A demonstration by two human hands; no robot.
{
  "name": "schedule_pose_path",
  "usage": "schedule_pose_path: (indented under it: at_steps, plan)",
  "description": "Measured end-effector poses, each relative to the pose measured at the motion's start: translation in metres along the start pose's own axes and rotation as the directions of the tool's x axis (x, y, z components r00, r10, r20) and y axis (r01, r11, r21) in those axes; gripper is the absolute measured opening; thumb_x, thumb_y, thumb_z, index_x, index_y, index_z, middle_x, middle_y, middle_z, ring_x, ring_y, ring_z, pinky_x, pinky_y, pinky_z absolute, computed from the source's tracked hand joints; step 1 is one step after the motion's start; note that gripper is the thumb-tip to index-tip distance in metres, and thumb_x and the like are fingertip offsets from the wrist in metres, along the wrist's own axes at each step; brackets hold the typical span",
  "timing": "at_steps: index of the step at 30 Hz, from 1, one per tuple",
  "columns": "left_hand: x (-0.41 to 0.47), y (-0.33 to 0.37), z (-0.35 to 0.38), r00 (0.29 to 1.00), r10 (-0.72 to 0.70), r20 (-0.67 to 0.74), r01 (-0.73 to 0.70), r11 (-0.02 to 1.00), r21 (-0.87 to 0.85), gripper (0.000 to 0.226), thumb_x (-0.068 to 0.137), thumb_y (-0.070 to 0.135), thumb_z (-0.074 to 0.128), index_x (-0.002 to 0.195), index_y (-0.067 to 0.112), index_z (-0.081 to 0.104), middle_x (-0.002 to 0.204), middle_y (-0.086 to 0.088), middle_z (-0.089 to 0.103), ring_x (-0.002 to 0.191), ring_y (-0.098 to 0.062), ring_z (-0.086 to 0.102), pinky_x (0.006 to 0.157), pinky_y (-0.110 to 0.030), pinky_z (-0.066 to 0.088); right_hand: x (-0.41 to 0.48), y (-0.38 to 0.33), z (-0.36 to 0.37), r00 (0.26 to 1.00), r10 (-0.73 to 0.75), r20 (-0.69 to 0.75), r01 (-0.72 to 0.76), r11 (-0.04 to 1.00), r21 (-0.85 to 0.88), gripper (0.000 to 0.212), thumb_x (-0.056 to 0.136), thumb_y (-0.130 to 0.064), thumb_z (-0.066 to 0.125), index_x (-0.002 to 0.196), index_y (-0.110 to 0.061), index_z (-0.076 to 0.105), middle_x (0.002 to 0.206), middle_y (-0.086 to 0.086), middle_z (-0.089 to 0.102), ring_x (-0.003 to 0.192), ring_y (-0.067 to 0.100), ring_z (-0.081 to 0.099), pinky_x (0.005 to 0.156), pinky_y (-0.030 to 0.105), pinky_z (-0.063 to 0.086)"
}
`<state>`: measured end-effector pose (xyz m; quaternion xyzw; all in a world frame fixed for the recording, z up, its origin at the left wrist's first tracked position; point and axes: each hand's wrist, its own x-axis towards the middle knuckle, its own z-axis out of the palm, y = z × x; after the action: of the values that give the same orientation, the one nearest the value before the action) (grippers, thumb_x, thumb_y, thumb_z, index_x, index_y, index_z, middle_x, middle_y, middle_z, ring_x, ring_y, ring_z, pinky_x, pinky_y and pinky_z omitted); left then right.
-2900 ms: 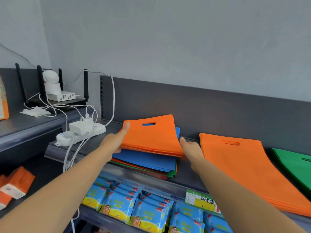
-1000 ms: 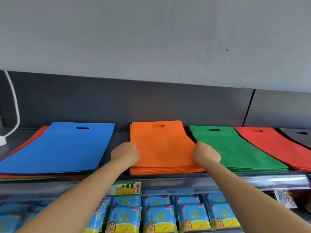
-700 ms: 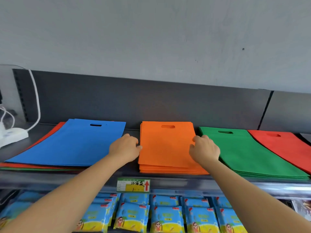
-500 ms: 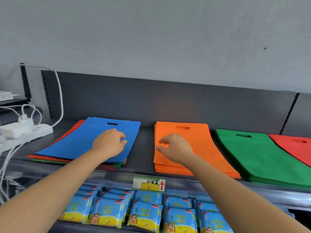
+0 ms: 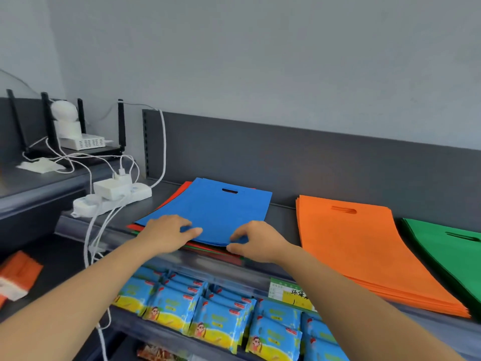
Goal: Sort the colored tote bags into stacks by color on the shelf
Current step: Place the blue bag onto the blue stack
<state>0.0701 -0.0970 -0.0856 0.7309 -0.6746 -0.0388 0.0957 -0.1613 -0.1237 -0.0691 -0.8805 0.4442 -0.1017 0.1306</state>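
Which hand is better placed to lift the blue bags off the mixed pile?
Right, likely: the right hand pinches the near edge of the blue bags, thumb below and fingers on top, a ready grip. The left hand only rests on top.

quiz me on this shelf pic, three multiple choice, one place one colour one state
1. The left hand and right hand are: A on a cardboard box; B at the near edge of the blue bag; C inside a drawer.
2. The stack just right of the blue bag is: A orange; B purple; C yellow.
3. The pile under the blue bag is: A all blue; B mixed colours; C absent.
Answers: B, both hands sit at its front edge; A, it is plainly orange; B, red and green edges show beneath.
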Motion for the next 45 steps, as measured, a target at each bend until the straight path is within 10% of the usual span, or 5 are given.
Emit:
schedule_pose_path:
  at_steps: [4, 8, 30, 37, 45]
  plan:
    - [-0.001, -0.008, -0.003, 0.998, 0.053, 0.038, -0.051, 0.997, -0.057, 0.106, 0.058, 0.096, 0.018, 0.138, 0.032, 0.047, 0.146, 0.013, 0.042, 0.136, -0.011, 0.036, 0.111, -0.040, 0.029, 0.007, 0.002, -0.002, 0.996, 0.007, -0.086, -0.004, 0.999, 0.040, 0.026, 0.096, -0.031, 0.051, 0.083, -0.014, 0.066, 0.087, -0.002, 0.067, 0.079, 0.016, 0.059, 0.073, 0.034, 0.047]
    - [0.007, -0.019, -0.003, 0.988, 0.079, -0.130, -0.078, 0.997, 0.012, 0.045, 0.094, 0.053, 0.046, 0.133, 0.032, 0.053, 0.141, 0.010, 0.049, 0.132, -0.013, 0.042, 0.109, -0.041, 0.029, 0.009, 0.001, 0.001, 0.987, 0.025, -0.157, -0.016, 0.998, 0.062, 0.037, 0.100, -0.022, 0.041, 0.063, -0.016, 0.037, 0.061, 0.000, 0.043, 0.058, 0.018, 0.038, 0.058, 0.034, 0.032]
    - [0.015, -0.017, -0.013, 0.998, 0.059, -0.033, -0.064, 0.977, -0.203, 0.035, 0.082, 0.053, 0.065, 0.112, 0.035, 0.065, 0.134, 0.015, 0.054, 0.127, -0.010, 0.046, 0.108, -0.045, 0.035, 0.005, 0.012, -0.004, 0.985, 0.144, -0.098, -0.134, 0.986, 0.103, 0.023, 0.086, -0.035, 0.062, 0.092, -0.016, 0.073, 0.093, -0.005, 0.072, 0.087, 0.012, 0.065, 0.081, 0.034, 0.055]
    - [0.018, -0.014, -0.004, 0.959, 0.173, -0.223, -0.152, 0.982, 0.111, 0.054, 0.095, 0.054, 0.041, 0.057, 0.016, 0.039, 0.060, 0.000, 0.043, 0.056, -0.017, 0.041, 0.055, -0.028, 0.029, 0.006, 0.009, -0.003, 0.990, -0.005, -0.142, -0.026, 0.976, -0.216, 0.042, 0.089, -0.055, 0.053, 0.107, -0.020, 0.068, 0.103, -0.006, 0.067, 0.093, 0.014, 0.060, 0.077, 0.032, 0.052]
    - [0.020, -0.010, -0.009, 0.897, 0.170, -0.407, -0.117, 0.981, 0.151, 0.051, 0.085, 0.069, 0.045, 0.094, 0.021, 0.062, 0.095, 0.005, 0.059, 0.080, -0.014, 0.057, 0.064, -0.029, 0.045, 0.010, 0.027, 0.000, 0.923, 0.131, -0.361, -0.186, 0.975, -0.120, 0.027, 0.098, -0.026, 0.044, 0.072, -0.019, 0.043, 0.063, -0.004, 0.043, 0.070, 0.026, 0.048, 0.056, 0.032, 0.032]
